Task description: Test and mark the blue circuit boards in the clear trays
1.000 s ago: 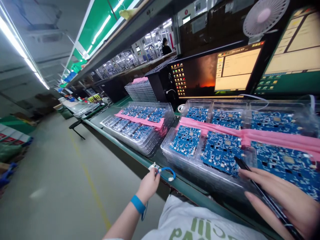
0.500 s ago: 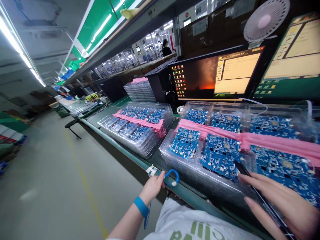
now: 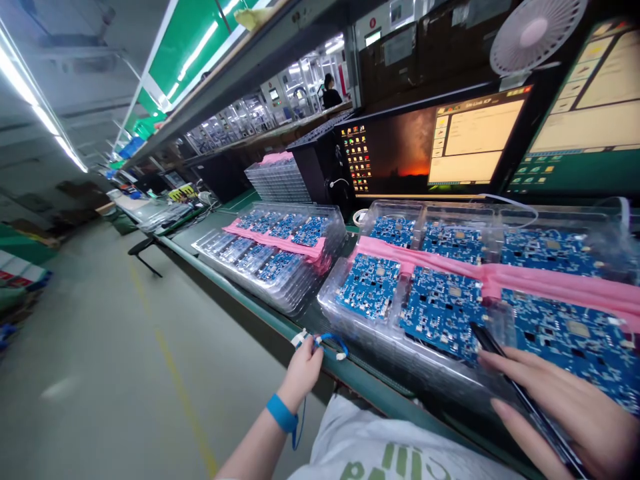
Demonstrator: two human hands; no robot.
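At the bench's front edge my left hand (image 3: 303, 368) is closed, thumb and fingers pinched on a blue cord (image 3: 336, 340) that curves right to a small white end. A white piece (image 3: 299, 337) shows just beyond the fingertips. A blue wristband (image 3: 282, 413) with a thin cord circles that wrist. My right hand (image 3: 565, 407) grips a slim black pen-like tool (image 3: 520, 392), its exact kind unclear. The tool's tip lies over a blue circuit board (image 3: 443, 313) in the clear plastic tray (image 3: 360, 333); whether it touches, I cannot tell.
Pink strips (image 3: 445, 263) run across the boards. Left of that tray stands a stack of clear trays (image 3: 295, 293) with more boards. Behind are a monitor (image 3: 395, 160), a black case (image 3: 320, 170) and a fan (image 3: 537, 37). A person (image 3: 330, 93) is far off.
My left hand has shifted slightly left and up, and the cord's loop has moved left and flattened. My right hand and its tool have hardly moved.
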